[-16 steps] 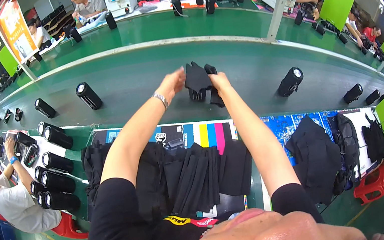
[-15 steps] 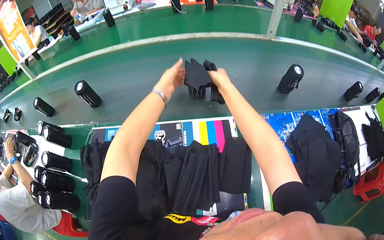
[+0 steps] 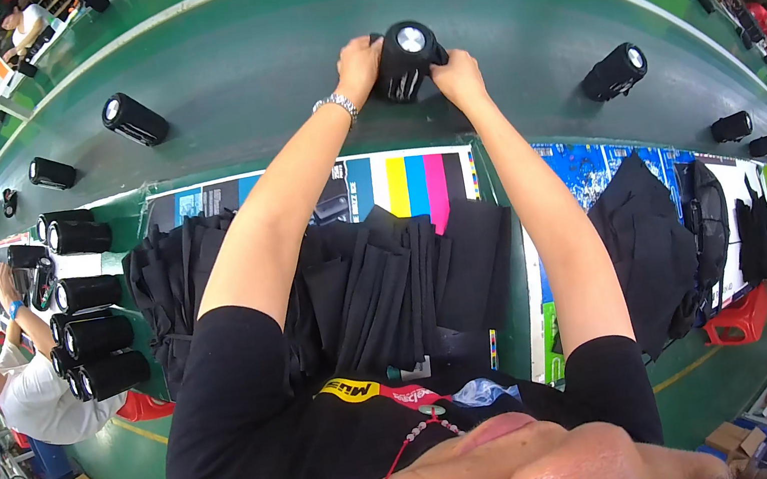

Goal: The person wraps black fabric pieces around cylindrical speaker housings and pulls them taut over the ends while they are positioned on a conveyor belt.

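Observation:
A black cylinder-shaped speaker [image 3: 404,58] with a silver end cap stands on the green conveyor belt [image 3: 254,68], partly wrapped in a black fabric pouch. My left hand [image 3: 357,63] grips its left side; a metal bracelet sits on that wrist. My right hand [image 3: 455,77] grips its right side. Both arms reach far forward over a pile of black fabric pouches [image 3: 390,279] lying on the bench in front of me.
More black cylinders lie on the belt at the left [image 3: 134,119] and right [image 3: 614,72]. Several cylinders [image 3: 95,333] are stacked at the bench's left, beside a seated person in white [image 3: 23,391]. Black bags [image 3: 653,245] lie to the right. Other people work beyond the belt.
The view has tilted down and closer. My hands held a black pouch up above the belt; now they hold the speaker with the pouch pulled around it.

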Demonstrator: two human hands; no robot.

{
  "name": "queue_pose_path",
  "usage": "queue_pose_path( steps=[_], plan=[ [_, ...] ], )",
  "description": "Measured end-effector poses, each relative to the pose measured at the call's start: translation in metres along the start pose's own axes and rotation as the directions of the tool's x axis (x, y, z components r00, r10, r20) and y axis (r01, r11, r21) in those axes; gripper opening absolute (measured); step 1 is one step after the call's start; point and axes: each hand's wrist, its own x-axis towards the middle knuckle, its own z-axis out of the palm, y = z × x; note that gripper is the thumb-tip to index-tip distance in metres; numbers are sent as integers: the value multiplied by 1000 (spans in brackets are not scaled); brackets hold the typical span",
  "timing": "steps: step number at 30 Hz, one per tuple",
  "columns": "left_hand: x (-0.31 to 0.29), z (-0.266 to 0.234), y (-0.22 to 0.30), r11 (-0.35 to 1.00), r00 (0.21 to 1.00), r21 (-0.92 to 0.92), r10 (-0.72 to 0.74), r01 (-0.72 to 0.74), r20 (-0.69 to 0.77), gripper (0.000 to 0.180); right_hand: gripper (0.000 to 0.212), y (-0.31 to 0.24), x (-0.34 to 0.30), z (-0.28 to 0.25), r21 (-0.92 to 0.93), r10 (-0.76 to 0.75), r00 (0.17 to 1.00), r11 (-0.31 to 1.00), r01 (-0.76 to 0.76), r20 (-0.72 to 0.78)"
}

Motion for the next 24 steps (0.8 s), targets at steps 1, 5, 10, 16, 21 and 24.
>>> queue_pose_path(
  steps=[1, 5, 10, 16, 21, 24],
  plan=[
    [-4, 10, 1, 973, 993, -208, -112, 105, -22, 23, 27, 6, -2, -1, -15, 12, 999, 1000, -13, -34],
    [-18, 22, 5, 975, 987, 172, 149, -138, -53, 25, 31, 20, -8, 4, -183, 58, 998, 981, -61, -21],
    [-16, 4, 26, 957, 995, -272, -104, 97, -11, 34, 29, 13, -13, -1, -113, 92, 993, 989, -99, -70],
    [-28, -15, 90, 264, 901, -867, -230, 423, 369, 72, 33, 20, -23, 4, 366, 59, 993, 931, -17, -104],
    [-44, -61, 153, -234, 862, -907, -299, 349, 409, 76, 45, -10, -93, -23, 863, -11, 999, 502, 49, -50],
    [-63, -87, 179, -131, 897, -912, -170, 389, 408, 75, 46, -30, -123, -28, 725, -126, 960, 633, 272, -251]
  ],
)
